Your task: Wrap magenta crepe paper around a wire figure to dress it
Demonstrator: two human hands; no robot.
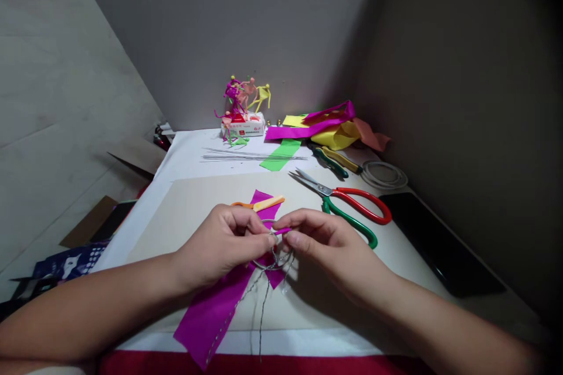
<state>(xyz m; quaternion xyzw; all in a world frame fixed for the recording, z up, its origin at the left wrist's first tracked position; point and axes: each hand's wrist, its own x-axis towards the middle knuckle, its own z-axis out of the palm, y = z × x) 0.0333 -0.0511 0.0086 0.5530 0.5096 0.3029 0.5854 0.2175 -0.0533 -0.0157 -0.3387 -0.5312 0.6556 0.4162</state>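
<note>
My left hand [222, 240] is closed in a pinch on a twisted wire frame [263, 319], whose thin legs hang down toward the table's front edge. The finger and thumb of my right hand [328, 240] close on a narrow magenta paper strip [282, 231], which runs to the wire at the left fingertips. Just below the fingers shows a silvery ring [259, 266], partly hidden by the hands and wire. A wide magenta paper strip [215, 316] lies slantwise beneath. Behind the hands, an orange-handled cutter or small blade tool [268, 203] rests across its far end.
Scissors [325, 190] with red and green handles lie to the right, beside a black phone [440, 240]. Pliers [336, 161], a white cable coil [385, 176], coloured paper strips [325, 126], straight wires [237, 156] and small paper-wrapped figures [246, 94] on a box [248, 125] are farther back.
</note>
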